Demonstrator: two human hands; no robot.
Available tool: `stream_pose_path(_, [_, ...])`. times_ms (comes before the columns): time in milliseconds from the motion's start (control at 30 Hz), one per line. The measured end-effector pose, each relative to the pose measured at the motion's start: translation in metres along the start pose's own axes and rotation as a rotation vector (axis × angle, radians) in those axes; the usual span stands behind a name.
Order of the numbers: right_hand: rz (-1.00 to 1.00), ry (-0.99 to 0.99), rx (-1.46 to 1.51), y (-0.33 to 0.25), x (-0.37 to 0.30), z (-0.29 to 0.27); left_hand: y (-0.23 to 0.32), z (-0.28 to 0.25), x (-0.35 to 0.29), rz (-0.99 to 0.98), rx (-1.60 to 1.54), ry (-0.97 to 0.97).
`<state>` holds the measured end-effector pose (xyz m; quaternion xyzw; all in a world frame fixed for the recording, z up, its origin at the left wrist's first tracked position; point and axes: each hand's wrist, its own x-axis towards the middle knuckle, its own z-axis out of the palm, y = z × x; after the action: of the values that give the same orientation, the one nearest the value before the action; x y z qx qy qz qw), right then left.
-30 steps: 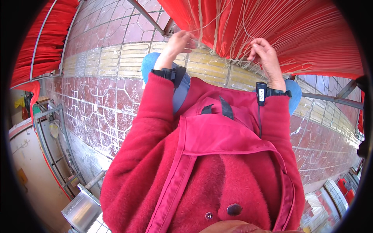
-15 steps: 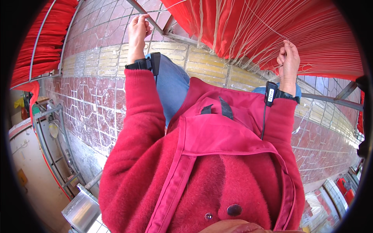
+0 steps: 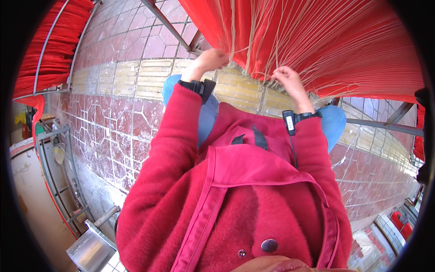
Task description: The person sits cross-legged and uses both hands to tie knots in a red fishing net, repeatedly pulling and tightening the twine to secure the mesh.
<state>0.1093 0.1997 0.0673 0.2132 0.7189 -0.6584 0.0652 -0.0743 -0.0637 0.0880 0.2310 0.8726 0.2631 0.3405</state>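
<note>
Red sheet material (image 3: 344,50), gathered in many folds, hangs in front of me with long beige strings (image 3: 270,34) along it and loose ends at its lower edge. My left hand (image 3: 209,60) is at the left part of that edge, its fingers pinched together; a thin string seems to run from its fingertips. To the right, my right hand (image 3: 290,82) pinches a string that leads up the red material. The two hands are apart, with string ends between them. A black band with a small device sits on each wrist.
A metal frame bar (image 3: 168,26) stands at the left of the material, and another bar (image 3: 378,126) crosses at the right. Stacked red sheets (image 3: 50,50) fill a rack at far left. A metal cylinder (image 3: 92,250) is at lower left. Paving tiles (image 3: 115,122) lie below.
Both hands have come inward from wide apart to the lower edge of the red material. The left moved right and nearer; the right moved left and nearer. Both remain pinched.
</note>
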Motion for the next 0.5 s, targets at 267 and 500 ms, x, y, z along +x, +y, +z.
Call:
stream_pose_path(267, [-0.062,0.1,-0.122,0.059,0.062,0.041,-0.012,0.025,0.026,0.032,-0.025,-0.062])
stream_pose_path(500, [-0.056,0.331,-0.191,0.08,0.112,0.054,-0.011,0.036,0.034,0.077,-0.044,-0.035])
